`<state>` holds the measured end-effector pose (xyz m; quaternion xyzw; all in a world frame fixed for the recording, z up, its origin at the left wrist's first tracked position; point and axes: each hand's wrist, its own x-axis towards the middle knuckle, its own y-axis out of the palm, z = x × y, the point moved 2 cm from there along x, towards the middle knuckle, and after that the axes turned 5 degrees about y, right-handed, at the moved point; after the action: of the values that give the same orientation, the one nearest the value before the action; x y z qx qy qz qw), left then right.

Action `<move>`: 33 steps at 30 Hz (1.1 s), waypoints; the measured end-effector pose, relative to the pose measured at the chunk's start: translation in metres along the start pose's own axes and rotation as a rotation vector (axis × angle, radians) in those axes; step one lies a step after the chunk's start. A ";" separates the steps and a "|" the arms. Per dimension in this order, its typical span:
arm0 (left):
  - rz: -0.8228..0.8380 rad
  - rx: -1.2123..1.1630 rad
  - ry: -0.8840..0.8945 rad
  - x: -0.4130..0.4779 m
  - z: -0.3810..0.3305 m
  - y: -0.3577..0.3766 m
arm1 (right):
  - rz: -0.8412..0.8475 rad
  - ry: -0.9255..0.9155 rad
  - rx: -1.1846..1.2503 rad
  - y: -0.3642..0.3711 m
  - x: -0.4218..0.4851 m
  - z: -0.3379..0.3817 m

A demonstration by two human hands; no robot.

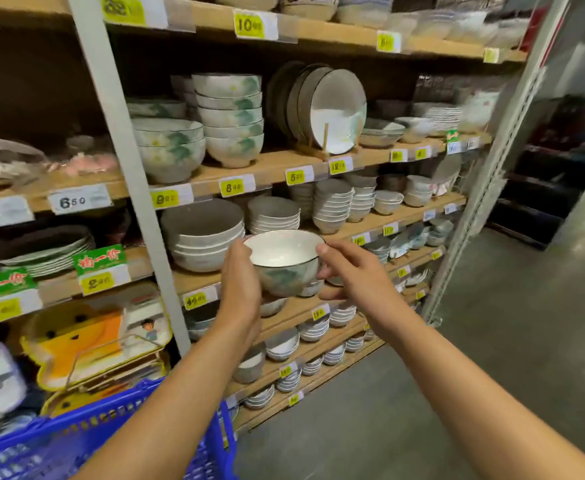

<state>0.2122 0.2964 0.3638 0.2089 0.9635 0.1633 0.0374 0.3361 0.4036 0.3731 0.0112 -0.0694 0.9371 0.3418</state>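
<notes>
A ceramic bowl point(284, 261), white inside with a green pattern on its grey outside, is held up in front of the shop shelves. My left hand point(241, 289) grips its left side, thumb on the rim and fingers under the wall. On the right side my right hand point(350, 271) holds it, thumb tip on the rim and fingers curled behind it. The bowl is tilted a little toward me and looks empty.
Wooden shelves point(270, 168) with yellow price tags carry stacks of matching bowls point(230, 116), upright plates point(336, 105) and grey bowls point(203, 233). A blue shopping basket point(111, 431) hangs at the lower left. Grey concrete floor point(492, 341) stretches to the right.
</notes>
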 end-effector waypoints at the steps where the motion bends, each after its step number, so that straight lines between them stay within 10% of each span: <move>1: 0.020 -0.003 -0.003 0.002 -0.003 0.015 | 0.023 -0.004 0.014 -0.011 0.004 0.001; 18: 0.209 0.168 0.231 0.169 -0.033 0.155 | 0.034 -0.122 0.296 -0.071 0.233 0.031; 33: -0.031 0.238 0.343 0.260 -0.005 0.177 | 0.095 -0.163 0.251 -0.052 0.374 0.006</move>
<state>0.0444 0.5548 0.4258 0.1663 0.9713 0.0809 -0.1497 0.0830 0.6814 0.4112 0.1268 0.0202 0.9495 0.2865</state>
